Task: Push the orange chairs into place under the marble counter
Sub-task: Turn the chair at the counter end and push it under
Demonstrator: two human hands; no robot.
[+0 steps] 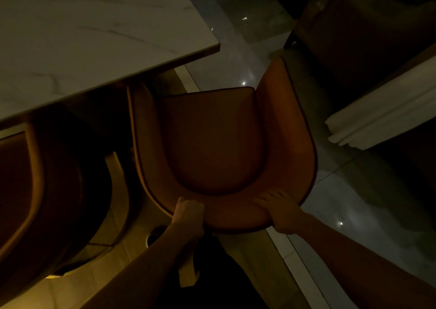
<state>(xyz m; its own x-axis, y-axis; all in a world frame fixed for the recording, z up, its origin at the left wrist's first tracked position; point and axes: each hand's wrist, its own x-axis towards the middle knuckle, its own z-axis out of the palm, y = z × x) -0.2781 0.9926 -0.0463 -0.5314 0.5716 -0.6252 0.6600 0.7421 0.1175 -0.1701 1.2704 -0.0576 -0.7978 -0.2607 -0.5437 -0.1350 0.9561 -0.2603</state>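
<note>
Both hands grip the orange chair [212, 143] backrest; left hand [188, 214] curled tight over its rim; right hand [280, 212] fingers spread flat on top.

Marble counter [70, 37] sitting far left; one chair [212, 143] standing beside its corner, second chair [47, 190] sitting left, partly under it.
</note>
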